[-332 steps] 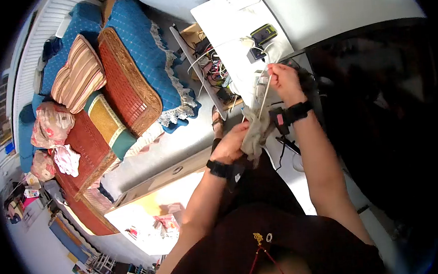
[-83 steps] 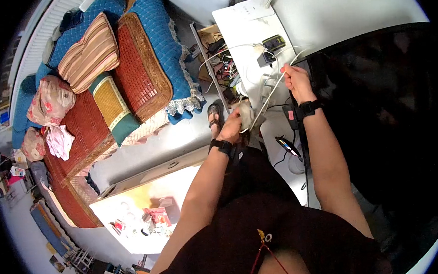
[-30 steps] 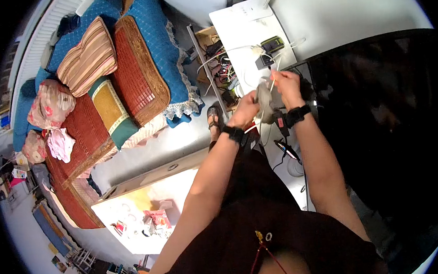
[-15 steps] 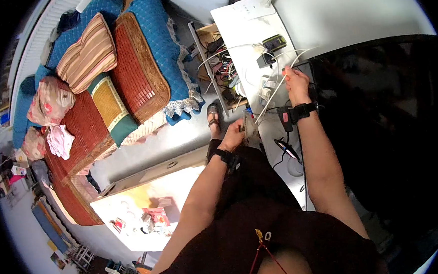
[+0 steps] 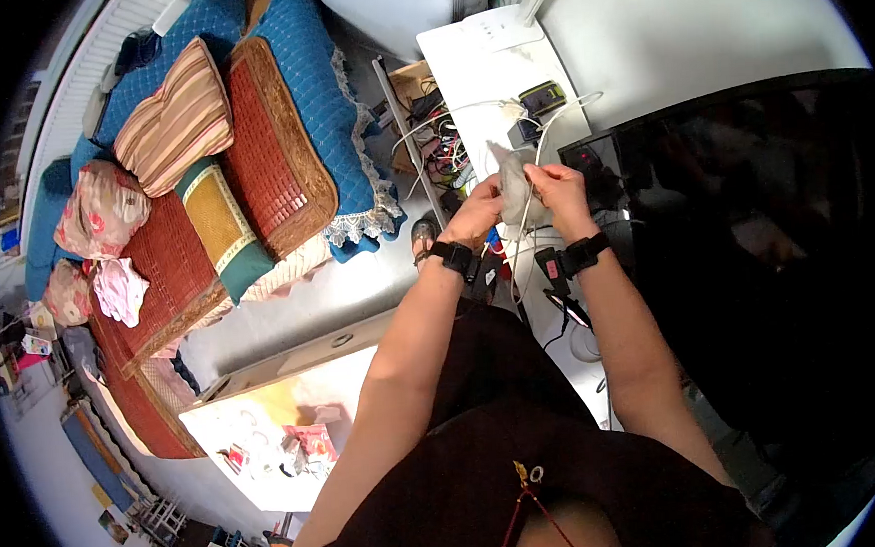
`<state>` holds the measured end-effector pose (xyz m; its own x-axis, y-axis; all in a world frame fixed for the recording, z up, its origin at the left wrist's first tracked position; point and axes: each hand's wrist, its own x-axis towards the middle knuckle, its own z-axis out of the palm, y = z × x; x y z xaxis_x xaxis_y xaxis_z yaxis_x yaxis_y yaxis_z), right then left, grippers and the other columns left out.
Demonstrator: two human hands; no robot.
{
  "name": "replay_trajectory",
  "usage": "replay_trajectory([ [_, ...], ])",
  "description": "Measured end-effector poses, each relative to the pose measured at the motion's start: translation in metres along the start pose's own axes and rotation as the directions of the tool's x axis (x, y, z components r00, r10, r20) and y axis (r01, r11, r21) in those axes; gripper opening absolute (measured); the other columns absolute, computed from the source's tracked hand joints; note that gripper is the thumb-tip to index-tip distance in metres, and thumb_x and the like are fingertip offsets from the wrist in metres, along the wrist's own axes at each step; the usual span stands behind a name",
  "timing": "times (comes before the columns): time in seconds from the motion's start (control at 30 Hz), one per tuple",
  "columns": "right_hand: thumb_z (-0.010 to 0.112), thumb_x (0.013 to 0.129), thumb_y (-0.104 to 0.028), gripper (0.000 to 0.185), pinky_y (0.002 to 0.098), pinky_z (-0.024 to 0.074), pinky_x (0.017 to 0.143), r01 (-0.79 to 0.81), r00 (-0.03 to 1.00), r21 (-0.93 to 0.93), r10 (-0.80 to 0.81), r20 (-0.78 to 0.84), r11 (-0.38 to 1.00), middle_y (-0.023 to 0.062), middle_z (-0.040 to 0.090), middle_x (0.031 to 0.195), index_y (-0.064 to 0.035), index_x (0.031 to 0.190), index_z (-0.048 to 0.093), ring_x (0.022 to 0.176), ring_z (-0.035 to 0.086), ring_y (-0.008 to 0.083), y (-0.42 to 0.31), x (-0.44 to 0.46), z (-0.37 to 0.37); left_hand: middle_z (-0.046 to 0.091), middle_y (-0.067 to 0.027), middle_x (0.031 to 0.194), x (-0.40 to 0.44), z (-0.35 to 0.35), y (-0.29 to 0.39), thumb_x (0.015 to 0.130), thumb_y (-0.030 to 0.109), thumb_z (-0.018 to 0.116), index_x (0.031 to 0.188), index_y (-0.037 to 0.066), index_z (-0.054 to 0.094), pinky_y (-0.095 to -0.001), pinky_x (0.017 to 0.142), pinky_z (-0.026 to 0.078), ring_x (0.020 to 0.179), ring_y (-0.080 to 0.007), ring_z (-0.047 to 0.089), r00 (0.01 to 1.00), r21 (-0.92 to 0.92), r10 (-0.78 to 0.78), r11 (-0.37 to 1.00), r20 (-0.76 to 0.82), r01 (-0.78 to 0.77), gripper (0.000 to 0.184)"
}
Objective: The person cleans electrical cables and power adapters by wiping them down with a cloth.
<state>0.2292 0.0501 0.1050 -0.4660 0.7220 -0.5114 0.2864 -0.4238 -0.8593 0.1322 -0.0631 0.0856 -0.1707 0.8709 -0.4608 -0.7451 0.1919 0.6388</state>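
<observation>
My left hand (image 5: 481,214) is closed on a greyish cloth (image 5: 514,181), which stands up crumpled between my two hands. Close beside it, the fingers of my right hand (image 5: 561,194) pinch a white cable (image 5: 540,147) where it passes the cloth. The cable loops up over the white tabletop (image 5: 476,79) and hangs down below my hands. How far the cloth wraps the cable is hard to make out.
An open drawer (image 5: 440,153) full of tangled cables juts out left of the tabletop. A yellow-black device (image 5: 543,98) lies on top. A large black screen (image 5: 746,245) stands to the right. A sofa (image 5: 279,133) and a low table (image 5: 256,415) are at left.
My left hand has moved up and right with the cloth, to the cable. My right hand has come down and left, so both hands are now close together.
</observation>
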Motion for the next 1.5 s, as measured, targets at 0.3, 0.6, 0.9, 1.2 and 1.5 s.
replay_trajectory([
  [0.3, 0.063, 0.08, -0.033, 0.035, 0.0227, 0.0241, 0.042, -0.01, 1.0, 0.025, 0.01, 0.002, 1.0, -0.0047, 0.049, 0.056, 0.0, 0.069, 0.065, 0.046, 0.033, 0.0035, -0.011, -0.005, -0.012, 0.061, -0.0013, 0.091, -0.021, -0.007, -0.038, 0.076, -0.007, 0.058, 0.098, 0.001, 0.058, -0.0251, 0.074, 0.048, 0.08, -0.0106, 0.058, 0.983, -0.003, -0.021, 1.0, 0.183, 0.022, 0.024],
  [0.6, 0.057, 0.082, -0.04, 0.039, 0.0248, 0.0341, 0.045, -0.238, 0.935, -0.44, 0.327, 0.137, 0.866, -0.001, 0.049, 0.054, -0.0038, 0.067, 0.058, 0.048, 0.045, 0.0079, 0.034, -0.094, -0.032, 0.062, -0.0035, 0.088, -0.026, 0.005, -0.023, 0.077, -0.007, 0.055, 0.097, 0.003, 0.059, -0.0267, 0.067, 0.05, 0.076, -0.0136, 0.06, 0.999, -0.134, 0.012, 0.991, 0.041, -0.007, 0.023],
  [0.9, 0.051, 0.088, -0.014, 0.022, 0.0216, 0.0337, 0.044, 0.018, 0.976, -0.369, 0.063, 0.206, 0.929, 0.0001, 0.049, 0.052, -0.0002, 0.074, 0.061, 0.047, 0.044, 0.0059, 0.034, -0.121, -0.022, 0.063, -0.0066, 0.084, -0.012, 0.015, -0.032, 0.076, -0.009, 0.048, 0.096, -0.001, 0.058, -0.0277, 0.064, 0.051, 0.071, -0.0155, 0.061, 1.0, -0.113, -0.017, 0.993, -0.02, 0.015, 0.023],
  [1.2, 0.051, 0.088, -0.017, 0.021, 0.0236, 0.0342, 0.042, -0.052, 0.948, -0.272, 0.133, 0.291, 0.961, -0.0012, 0.049, 0.052, -0.0014, 0.08, 0.064, 0.045, 0.043, 0.0057, 0.017, -0.151, -0.027, 0.062, -0.0136, 0.091, 0.034, 0.006, 0.003, 0.079, -0.011, 0.037, 0.101, -0.004, 0.056, -0.0316, 0.067, 0.053, 0.073, -0.0201, 0.062, 0.974, -0.073, 0.0, 0.997, -0.228, -0.017, 0.03],
  [1.5, 0.05, 0.089, -0.016, 0.022, 0.0214, 0.036, 0.045, 0.02, 0.941, -0.314, 0.089, 0.327, 0.949, -0.0021, 0.051, 0.053, -0.001, 0.086, 0.065, 0.047, 0.046, 0.005, 0.015, -0.142, -0.037, 0.063, -0.0117, 0.088, 0.06, -0.018, 0.029, 0.087, 0.002, 0.043, 0.098, -0.001, 0.058, -0.033, 0.067, 0.053, 0.076, -0.0216, 0.062, 0.976, -0.005, 0.024, 1.0, -0.217, -0.026, 0.019],
])
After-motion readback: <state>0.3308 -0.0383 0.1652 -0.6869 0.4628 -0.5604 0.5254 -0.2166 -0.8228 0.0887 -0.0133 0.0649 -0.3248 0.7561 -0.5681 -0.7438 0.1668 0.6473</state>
